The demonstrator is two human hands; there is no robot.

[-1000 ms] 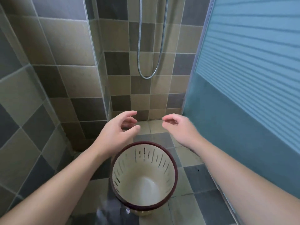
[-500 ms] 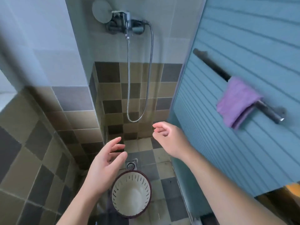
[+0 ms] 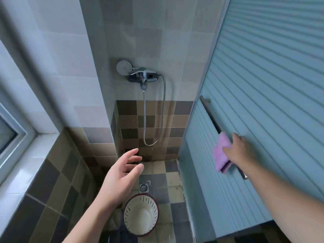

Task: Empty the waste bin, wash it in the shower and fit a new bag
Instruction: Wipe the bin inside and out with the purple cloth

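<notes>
Shower stall, tiled corner: two bare hands reach forward above a waste bin standing on the floor.
Right fingers: those of the right hand (image 3: pixel 240 151) lie on a folded purple cloth (image 3: pixel 221 153); the thumb presses its upper edge, but whether the fingers close round the soft, napped fabric cannot be told.
Left fingers: the left hand (image 3: pixel 121 176) hangs released in mid-air, fingers spread and lightly bent, holding nothing.
Cloth and rail: the cloth drapes over a slim metal rail (image 3: pixel 213 118) that runs aslant across the ribbed blue door (image 3: pixel 263 85).
Waste bin: the round waste bin (image 3: pixel 141 217) stands upright on the floor below the left wrist, cream plastic inside, slotted all round its wall, with a dark maroon rim; it looks empty and unlined.
Floor: small square tiles in grey and beige, glossy, with a square metal drain (image 3: pixel 144 187) just beyond the bin.
Fittings: a chrome mixer tap (image 3: pixel 143 78) is fixed to the pale back wall with a round disc beside it; a ribbed metal hose (image 3: pixel 154 120) loops down from it over a checked brown tile band.
Edges: a tiled wall closes the left side, the door frame the right, leaving a narrow strip of floor.
Open room: bare tiles lie between bin and back wall; a white window frame (image 3: pixel 15 135) sits far left.
</notes>
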